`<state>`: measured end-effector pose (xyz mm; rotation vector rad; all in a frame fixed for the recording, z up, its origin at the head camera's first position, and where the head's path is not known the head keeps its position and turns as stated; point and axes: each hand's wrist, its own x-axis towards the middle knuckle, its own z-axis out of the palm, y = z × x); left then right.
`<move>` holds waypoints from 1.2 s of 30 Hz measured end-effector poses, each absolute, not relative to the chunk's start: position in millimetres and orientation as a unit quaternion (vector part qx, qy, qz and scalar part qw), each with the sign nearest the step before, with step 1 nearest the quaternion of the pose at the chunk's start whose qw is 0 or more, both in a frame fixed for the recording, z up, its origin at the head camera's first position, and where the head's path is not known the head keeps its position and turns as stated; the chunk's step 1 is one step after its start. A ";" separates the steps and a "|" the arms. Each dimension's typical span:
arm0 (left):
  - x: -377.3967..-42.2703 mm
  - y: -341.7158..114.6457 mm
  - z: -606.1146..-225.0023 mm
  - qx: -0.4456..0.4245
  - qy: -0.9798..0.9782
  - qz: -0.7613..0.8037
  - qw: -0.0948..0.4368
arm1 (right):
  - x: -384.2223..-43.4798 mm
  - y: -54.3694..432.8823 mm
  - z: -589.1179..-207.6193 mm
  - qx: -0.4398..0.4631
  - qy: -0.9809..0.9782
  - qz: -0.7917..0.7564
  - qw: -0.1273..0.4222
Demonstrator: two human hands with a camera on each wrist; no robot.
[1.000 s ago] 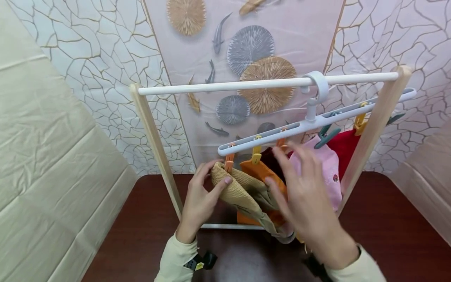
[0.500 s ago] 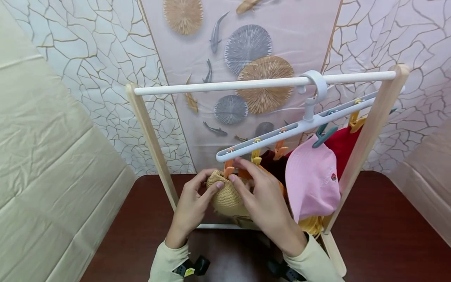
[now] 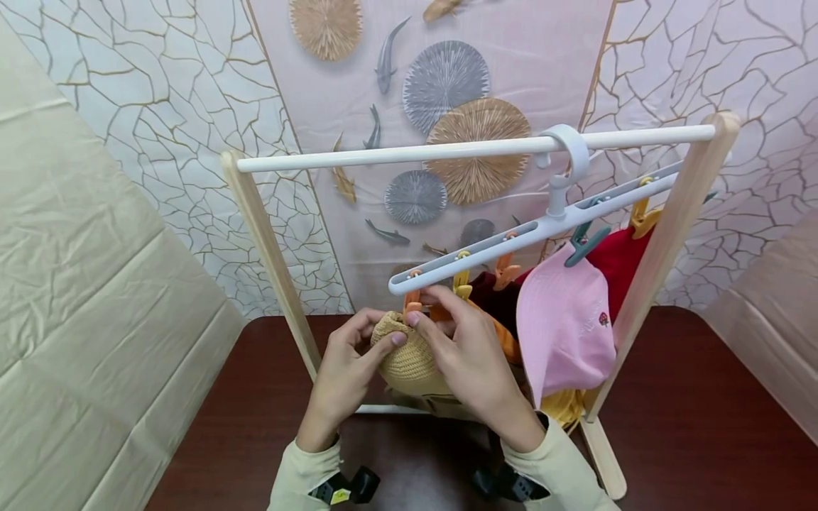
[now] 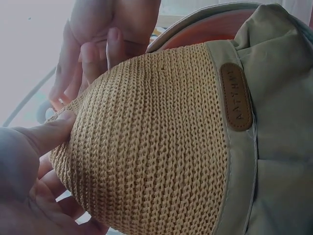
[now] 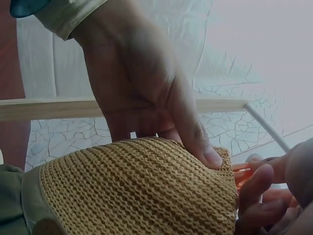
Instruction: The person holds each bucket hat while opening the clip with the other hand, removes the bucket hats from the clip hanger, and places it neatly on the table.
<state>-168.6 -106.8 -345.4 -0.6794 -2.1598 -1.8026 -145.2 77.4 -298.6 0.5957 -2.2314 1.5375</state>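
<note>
My left hand (image 3: 341, 372) pinches the crown of a tan knitted sun hat (image 3: 412, 363), thumb in front and fingers behind. In the left wrist view the khaki fabric brim (image 4: 283, 122) of the hat and its brown label (image 4: 236, 96) show. At the orange clothespin (image 3: 412, 299) on the hanger's near end, my right hand (image 3: 476, 365) pinches with thumb and index finger. This clothespin sits at the gathered top of the hat; whether its jaws bite the fabric is hidden. The right wrist view shows the left thumb (image 5: 210, 156) pressing the knit beside the clothespin.
A pale blue clip hanger (image 3: 473, 254) hooks over the white rail (image 3: 396, 154) of a wooden-legged rack. A pink cap (image 3: 569, 326) hangs from a green clothespin (image 3: 584, 248). Red (image 3: 623, 270) and orange (image 3: 501, 330) items hang behind. The dark table (image 3: 217, 426) lies below.
The right hand has moved left from beside the pink cap to the orange clothespin. The hat's knitted crown has turned toward the front. In the last half second the hands barely move.
</note>
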 end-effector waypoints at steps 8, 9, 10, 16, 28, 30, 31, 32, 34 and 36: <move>-173.0 -106.1 -345.1 -0.239 -0.722 -0.642 0.100 | -145.9 77.1 -298.9 0.210 -0.785 0.549 0.197; -173.4 -106.2 -345.0 -0.241 -0.720 -0.643 0.097 | -145.5 76.9 -299.0 0.207 -0.784 0.550 0.199; -173.4 -106.1 -344.3 -0.242 -0.720 -0.644 0.094 | -145.4 76.7 -299.2 0.204 -0.784 0.551 0.201; -172.9 -105.8 -346.4 -0.234 -0.733 -0.635 0.071 | -147.3 75.1 -304.2 0.195 -0.767 0.567 0.228; -172.9 -114.6 -349.5 -0.231 -0.758 -0.606 0.064 | -134.0 88.8 -318.5 0.223 -0.778 0.535 0.244; -171.4 -118.4 -352.1 -0.223 -0.765 -0.602 0.054 | -124.2 95.5 -334.5 0.246 -0.781 0.501 0.280; -170.2 -121.1 -353.5 -0.220 -0.767 -0.601 0.047 | -119.2 98.1 -343.7 0.254 -0.789 0.474 0.298; -168.7 -123.9 -354.7 -0.217 -0.768 -0.602 0.038 | -114.6 100.3 -353.4 0.259 -0.799 0.444 0.313; -166.1 -129.6 -355.7 -0.220 -0.764 -0.606 0.023 | -108.1 102.7 -371.3 0.256 -0.827 0.390 0.315; -164.2 -133.5 -353.6 -0.230 -0.756 -0.612 0.017 | -105.6 103.7 -385.2 0.238 -0.858 0.349 0.292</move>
